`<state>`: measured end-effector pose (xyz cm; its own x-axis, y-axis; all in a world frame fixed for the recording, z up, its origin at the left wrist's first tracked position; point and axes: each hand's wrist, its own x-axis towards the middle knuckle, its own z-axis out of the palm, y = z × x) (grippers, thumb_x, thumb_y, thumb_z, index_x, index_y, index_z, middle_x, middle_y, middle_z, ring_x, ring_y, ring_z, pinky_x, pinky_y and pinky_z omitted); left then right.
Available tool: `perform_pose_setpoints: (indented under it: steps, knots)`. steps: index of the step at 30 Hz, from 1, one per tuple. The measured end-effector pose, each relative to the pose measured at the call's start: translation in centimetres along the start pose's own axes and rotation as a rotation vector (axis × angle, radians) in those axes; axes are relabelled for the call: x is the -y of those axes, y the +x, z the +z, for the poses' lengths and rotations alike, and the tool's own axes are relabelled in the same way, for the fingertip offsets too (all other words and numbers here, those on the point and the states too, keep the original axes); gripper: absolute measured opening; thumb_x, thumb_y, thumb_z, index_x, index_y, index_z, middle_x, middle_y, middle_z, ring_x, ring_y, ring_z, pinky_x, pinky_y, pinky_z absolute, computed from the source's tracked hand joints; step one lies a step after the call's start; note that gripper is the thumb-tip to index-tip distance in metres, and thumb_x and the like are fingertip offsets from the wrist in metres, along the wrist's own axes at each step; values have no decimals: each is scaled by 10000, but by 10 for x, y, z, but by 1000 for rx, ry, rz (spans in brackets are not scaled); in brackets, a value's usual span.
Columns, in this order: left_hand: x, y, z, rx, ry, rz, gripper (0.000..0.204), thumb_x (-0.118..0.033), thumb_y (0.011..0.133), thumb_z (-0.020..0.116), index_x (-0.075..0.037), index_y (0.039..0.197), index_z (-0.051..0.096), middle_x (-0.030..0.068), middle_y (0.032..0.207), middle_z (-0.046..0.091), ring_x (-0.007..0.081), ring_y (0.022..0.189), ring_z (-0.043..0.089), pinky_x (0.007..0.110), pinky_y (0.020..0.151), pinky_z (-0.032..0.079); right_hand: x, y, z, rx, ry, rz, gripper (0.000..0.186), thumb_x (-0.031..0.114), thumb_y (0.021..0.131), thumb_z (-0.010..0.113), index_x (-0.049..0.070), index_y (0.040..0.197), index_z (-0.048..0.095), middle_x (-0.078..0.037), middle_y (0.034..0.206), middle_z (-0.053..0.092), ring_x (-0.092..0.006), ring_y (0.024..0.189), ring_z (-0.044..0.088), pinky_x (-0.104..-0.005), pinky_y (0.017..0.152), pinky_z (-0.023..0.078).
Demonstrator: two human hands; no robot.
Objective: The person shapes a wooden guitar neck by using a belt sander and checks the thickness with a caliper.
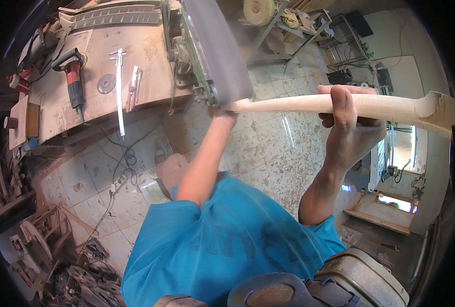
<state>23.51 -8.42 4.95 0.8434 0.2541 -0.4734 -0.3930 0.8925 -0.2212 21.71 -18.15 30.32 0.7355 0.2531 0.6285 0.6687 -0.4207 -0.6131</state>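
The step in hand looks like shaping or smoothing a long piece of wood (pixel 294 104) at a sander's belt (pixel 220 51), the thin end brought up to the belt's lower, rounded end; whether the two actually touch, I cannot tell. The piece stretches crosswise in front of the person, off the right side of the desk (pixel 150 66) and above the tiled floor (pixel 268 143). The right hand (pixel 351 123) has its fingers wrapped around the thicker part, thumb on the near side. The left hand (pixel 222 112) is at the thin end, just under the belt; its fingers are mostly hidden, so I cannot tell how they close. The next move seems to call for a firm right grip, slow even turning of the wood and left fingers kept well clear of the belt. The wood is pale and bare, with a gentle arch; it is slim at the left, fuller toward the middle, and flares into a hooked, blocky right end that looks rougher and more angular than the smooth, rounded shaft.
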Motion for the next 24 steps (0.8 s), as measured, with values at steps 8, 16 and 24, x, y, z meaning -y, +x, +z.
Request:
perform_pose_setpoints:
  steps: [8,16,24]
  knots:
    - [-1,6,-7,-34,-107,4,525,-359,1034,232,-102,1484,318,79,1514,387,250,1389,388,441,1177,321,1,4,6,17,-16,-64,320,352,828,776,43,838,694,-103,669,724,-74,444,606,-196,408,486]
    - [-1,17,-17,-72,-41,-6,520,-404,1036,248,-137,1471,350,44,1478,418,222,1349,410,434,1105,371,0,6,7,17,-5,-48,313,330,830,782,31,825,687,-117,658,718,-71,426,584,-188,389,451]
    - [-8,24,-32,-75,17,15,513,-449,1027,266,-161,1409,451,44,1382,539,247,1263,521,483,1023,469,7,6,13,26,22,-81,318,329,831,784,25,821,690,-120,654,716,-73,428,586,-190,385,441]
